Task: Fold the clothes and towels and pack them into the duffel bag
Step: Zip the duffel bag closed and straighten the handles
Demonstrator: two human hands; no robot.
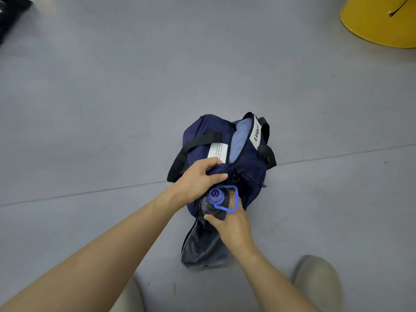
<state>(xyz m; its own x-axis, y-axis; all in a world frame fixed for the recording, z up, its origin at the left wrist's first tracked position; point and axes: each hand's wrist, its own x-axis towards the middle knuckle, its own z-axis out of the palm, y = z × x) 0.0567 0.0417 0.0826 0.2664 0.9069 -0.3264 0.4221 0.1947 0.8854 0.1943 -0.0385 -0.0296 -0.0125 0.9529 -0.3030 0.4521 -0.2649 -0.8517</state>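
Observation:
A navy duffel bag [245, 163] with black handles lies on the grey floor in front of me. Its top zip is partly open and light blue fabric [240, 138] shows inside. My left hand [198, 179] grips the bag's near end, thumb over the navy cloth. My right hand [231, 224] holds a clear water bottle [211, 208] with a blue cap and a blue loop strap, its body partly inside the bag's near end pocket. A grey mesh flap [202, 246] of that pocket hangs open toward me.
A yellow cone-shaped object [380, 21] stands at the top right. Something black [11, 16] lies at the top left corner. My beige shoes [317, 282] stand at the bottom edge. A seam runs across the grey floor [112, 97].

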